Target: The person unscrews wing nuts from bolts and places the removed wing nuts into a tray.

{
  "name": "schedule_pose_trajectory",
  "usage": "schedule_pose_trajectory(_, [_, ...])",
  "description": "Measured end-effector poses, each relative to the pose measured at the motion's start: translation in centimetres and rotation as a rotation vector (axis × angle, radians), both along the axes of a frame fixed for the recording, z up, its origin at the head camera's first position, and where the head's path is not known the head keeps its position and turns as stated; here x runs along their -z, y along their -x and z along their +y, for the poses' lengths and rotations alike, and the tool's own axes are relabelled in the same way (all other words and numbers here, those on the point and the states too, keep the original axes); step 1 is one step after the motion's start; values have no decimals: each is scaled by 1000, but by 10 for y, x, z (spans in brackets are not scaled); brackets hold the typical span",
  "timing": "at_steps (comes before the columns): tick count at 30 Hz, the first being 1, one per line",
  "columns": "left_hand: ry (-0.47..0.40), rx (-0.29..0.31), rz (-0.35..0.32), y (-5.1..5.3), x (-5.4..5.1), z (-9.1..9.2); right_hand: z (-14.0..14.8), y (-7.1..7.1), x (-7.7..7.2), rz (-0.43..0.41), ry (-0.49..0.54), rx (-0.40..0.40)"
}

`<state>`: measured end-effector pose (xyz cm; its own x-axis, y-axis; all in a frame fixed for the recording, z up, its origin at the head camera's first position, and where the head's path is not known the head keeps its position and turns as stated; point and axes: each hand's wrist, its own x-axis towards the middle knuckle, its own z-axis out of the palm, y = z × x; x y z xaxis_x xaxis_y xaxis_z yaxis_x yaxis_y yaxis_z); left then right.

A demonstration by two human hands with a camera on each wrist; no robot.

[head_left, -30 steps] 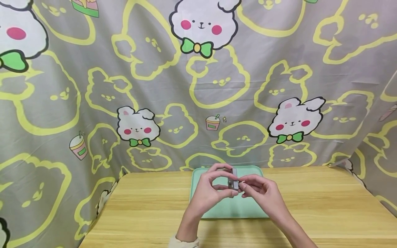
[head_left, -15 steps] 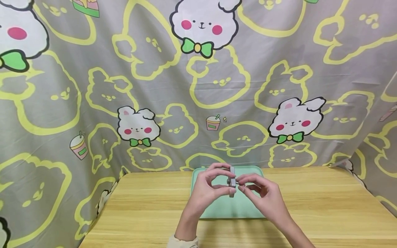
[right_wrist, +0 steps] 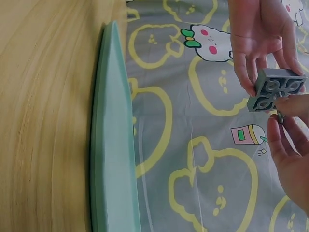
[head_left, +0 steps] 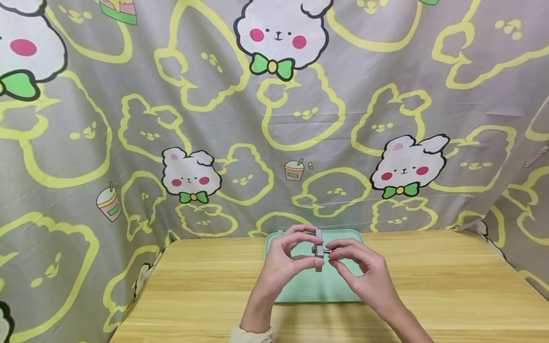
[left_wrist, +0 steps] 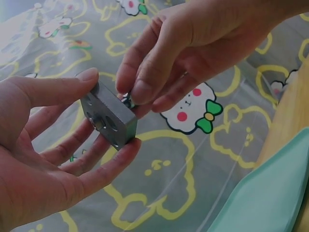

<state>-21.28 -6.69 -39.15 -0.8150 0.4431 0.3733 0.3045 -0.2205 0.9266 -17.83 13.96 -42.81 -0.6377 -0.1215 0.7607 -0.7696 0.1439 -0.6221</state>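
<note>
left grip: spread, holds grey block | right grip: nearly closed, pinches metal pin, block's 3 o'clock

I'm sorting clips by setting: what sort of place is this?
Probably a makeshift, screened-off tabletop workspace, perhaps indoors: cartoon-print fabric hangs behind and along the sides of a wood-grain table, and a shallow green tray lies on it.
</note>
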Motion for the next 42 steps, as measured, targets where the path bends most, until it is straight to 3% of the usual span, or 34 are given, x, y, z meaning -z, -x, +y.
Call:
schedule_pose_trajectory(6, [-5, -14, 8, -1, -1, 0, 2, -3, -4, -213, 52, 25])
schedule_pose_trajectory(10, [8, -16, 26, -3, -2, 2, 6, -2, -6, -434, 112, 23])
schedule_pose_trajectory(14, [43, -14, 48, -3, -1, 5, 9, -1, -9, -682, 174, -17])
schedule_pose_trajectory(18, [62, -15, 59, -4, 0, 8, 11, -1, -10, -810, 199, -69])
schedule_pose_trajectory(33, [106, -10, 114, -4, 4, 13, 16, 2, -5, -838, 182, -119])
schedule_pose_trajectory(42, [94, -24, 109, -4, 5, 14, 15, 2, -5, -777, 169, -86])
